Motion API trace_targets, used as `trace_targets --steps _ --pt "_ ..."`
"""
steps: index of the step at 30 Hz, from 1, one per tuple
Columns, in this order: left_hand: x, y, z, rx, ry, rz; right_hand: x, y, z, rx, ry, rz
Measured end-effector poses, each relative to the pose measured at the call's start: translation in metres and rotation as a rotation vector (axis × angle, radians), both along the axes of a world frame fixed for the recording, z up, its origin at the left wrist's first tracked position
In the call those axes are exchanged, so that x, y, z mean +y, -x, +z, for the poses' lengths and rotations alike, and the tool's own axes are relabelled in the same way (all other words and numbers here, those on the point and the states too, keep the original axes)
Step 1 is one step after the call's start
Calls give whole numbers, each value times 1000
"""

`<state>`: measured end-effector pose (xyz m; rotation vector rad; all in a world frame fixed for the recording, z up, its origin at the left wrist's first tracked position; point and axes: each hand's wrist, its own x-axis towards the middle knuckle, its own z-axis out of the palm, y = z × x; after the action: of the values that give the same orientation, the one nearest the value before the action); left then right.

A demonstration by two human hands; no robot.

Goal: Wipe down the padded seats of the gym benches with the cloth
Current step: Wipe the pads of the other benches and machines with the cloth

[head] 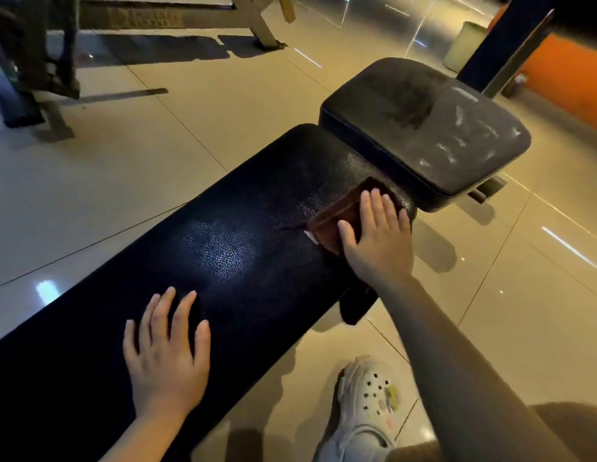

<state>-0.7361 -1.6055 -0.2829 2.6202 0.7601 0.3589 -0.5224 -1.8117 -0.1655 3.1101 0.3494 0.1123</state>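
Observation:
A long black padded bench pad (223, 248) runs from the lower left toward the upper right. Beyond its far end sits a shorter black seat pad (424, 128), dusty and streaked with white marks. A folded brown cloth (337, 215) lies on the far right end of the long pad. My right hand (377, 235) presses flat on the cloth with straight fingers. My left hand (167, 355) rests flat on the near part of the long pad, fingers spread, holding nothing.
Glossy beige floor tiles (157, 135) surround the bench. My foot in a white clog (367, 411) stands beside the bench at the lower right. Metal frames of other gym equipment (57, 61) stand at the upper left. An orange wall (567, 81) and a pale bin (464, 45) are at the upper right.

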Motion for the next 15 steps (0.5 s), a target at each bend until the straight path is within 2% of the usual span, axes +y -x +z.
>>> trace_targets --steps 5,10,15 --pt "0 -2 -4 5 -6 0 3 -38 0 -51 -24 -68" --pt "2 -3 1 21 1 1 20 30 -12 -37 -114 -55" --pt "0 -2 2 -3 0 -6 17 62 -15 21 -57 32"
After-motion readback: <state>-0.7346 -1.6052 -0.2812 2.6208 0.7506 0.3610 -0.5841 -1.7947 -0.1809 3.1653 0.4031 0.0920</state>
